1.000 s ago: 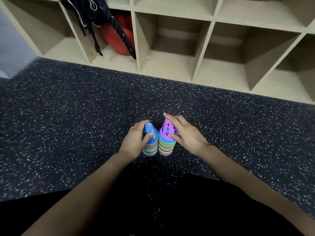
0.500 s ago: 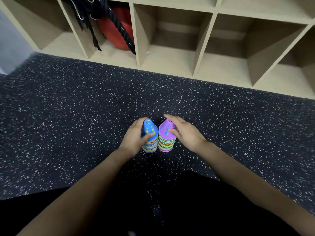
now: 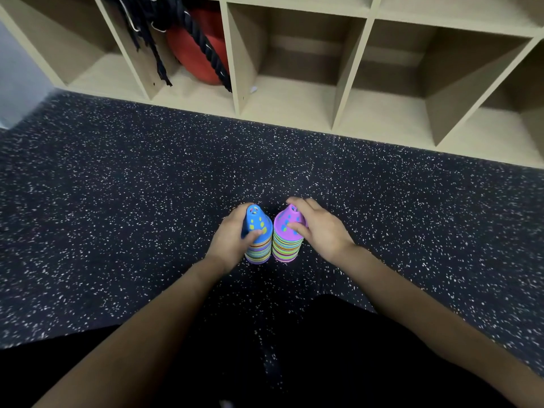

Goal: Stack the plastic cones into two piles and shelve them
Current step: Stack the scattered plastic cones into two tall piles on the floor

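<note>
Two piles of plastic cones stand side by side on the dark speckled floor. The left pile (image 3: 258, 235) is topped by a blue cone, the right pile (image 3: 287, 240) by a purple one; striped rims of several colours show below each. My left hand (image 3: 232, 238) grips the blue-topped pile from its left, thumb across the front. My right hand (image 3: 319, 228) grips the purple-topped pile from its right, fingers over the tip and thumb on the front. Both piles stand upright and nearly touch each other.
A beige cubby shelf (image 3: 335, 98) runs along the back at floor level. One cubby holds a red ball (image 3: 195, 54) with a black rope (image 3: 206, 45) hanging over it. The cubbies to its right hold nothing. My dark-clothed legs fill the bottom of the view.
The view has shifted slightly toward the shelf. My right hand's fingers have curled closer round the purple cone. Both piles stay where they were.
</note>
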